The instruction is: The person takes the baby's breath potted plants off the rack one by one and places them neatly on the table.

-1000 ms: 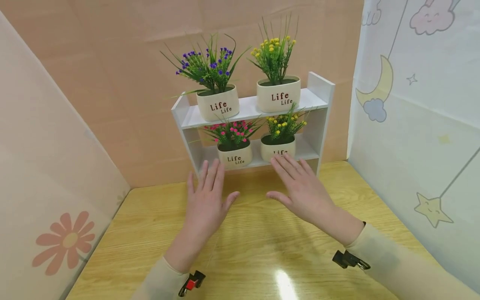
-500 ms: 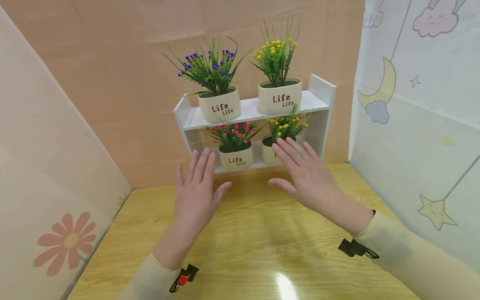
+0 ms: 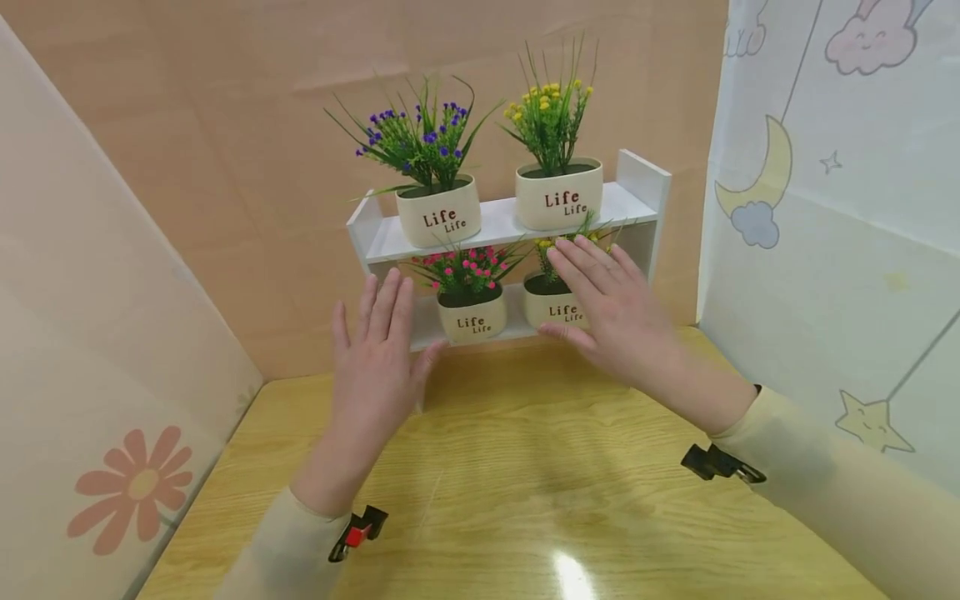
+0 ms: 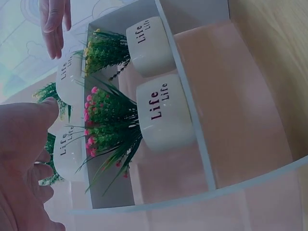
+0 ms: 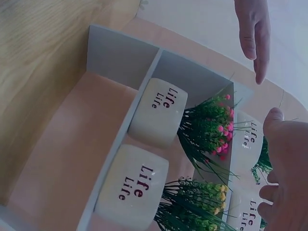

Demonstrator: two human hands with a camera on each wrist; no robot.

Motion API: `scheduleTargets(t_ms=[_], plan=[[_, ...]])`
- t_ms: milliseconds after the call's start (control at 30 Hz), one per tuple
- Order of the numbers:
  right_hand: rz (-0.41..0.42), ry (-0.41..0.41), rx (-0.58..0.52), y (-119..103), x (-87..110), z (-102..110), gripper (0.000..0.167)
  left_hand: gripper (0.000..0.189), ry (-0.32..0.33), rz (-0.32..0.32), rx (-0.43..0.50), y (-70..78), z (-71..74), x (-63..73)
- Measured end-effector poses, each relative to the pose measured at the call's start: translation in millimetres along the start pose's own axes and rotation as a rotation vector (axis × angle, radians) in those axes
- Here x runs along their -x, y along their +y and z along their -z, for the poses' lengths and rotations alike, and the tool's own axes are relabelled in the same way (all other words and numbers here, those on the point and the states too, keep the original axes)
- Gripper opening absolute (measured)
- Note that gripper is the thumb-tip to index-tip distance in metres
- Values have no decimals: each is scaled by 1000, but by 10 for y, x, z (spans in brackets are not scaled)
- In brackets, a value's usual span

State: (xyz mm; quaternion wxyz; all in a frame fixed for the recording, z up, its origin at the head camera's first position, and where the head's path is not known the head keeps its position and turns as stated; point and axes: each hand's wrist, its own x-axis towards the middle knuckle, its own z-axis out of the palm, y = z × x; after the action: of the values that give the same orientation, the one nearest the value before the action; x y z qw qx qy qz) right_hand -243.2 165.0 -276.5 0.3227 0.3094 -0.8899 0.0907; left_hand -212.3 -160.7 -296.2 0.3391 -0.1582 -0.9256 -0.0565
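Observation:
A white two-tier shelf (image 3: 637,200) stands at the back of the table. On its upper board are a pot of purple flowers (image 3: 438,212) at left and a pot of yellow flowers (image 3: 558,196) at right. Below sit a pot of pink flowers (image 3: 472,319) and a smaller pot of yellow flowers (image 3: 543,307). My left hand (image 3: 375,367) is raised in front of the shelf's left side, fingers straight, holding nothing. My right hand (image 3: 618,308), also straight-fingered and holding nothing, overlaps the lower yellow-flowered pot in the head view. Both wrist views show the white pots lettered "Life".
The shelf stands on a wood-grain table (image 3: 510,475). A peach cloth wall (image 3: 225,167) rises behind it. Pale printed walls close in the left and right sides, with a flower print (image 3: 138,487) and a moon print (image 3: 772,162).
Both hands have risen and moved apart, the left toward the left and the right slightly rightward. The pots and shelf have stayed in place.

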Motion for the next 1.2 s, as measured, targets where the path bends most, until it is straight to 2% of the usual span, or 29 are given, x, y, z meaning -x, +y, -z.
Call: scheduleTargets(t_ms=[233, 700, 1000, 1200], plan=[[-10, 44, 8, 110, -142, 135, 93, 90, 14, 10, -17, -71, 67, -195], [-25, 93, 12, 373, -429, 307, 90, 90, -57, 55, 1, -215, 97, -519], [-170, -40, -39, 479, -634, 462, 94, 91, -88, 77, 2, -301, 99, -662], [-256, -87, -101, 570, -736, 538, 98, 91, -103, 73, 2, -320, 78, -722]])
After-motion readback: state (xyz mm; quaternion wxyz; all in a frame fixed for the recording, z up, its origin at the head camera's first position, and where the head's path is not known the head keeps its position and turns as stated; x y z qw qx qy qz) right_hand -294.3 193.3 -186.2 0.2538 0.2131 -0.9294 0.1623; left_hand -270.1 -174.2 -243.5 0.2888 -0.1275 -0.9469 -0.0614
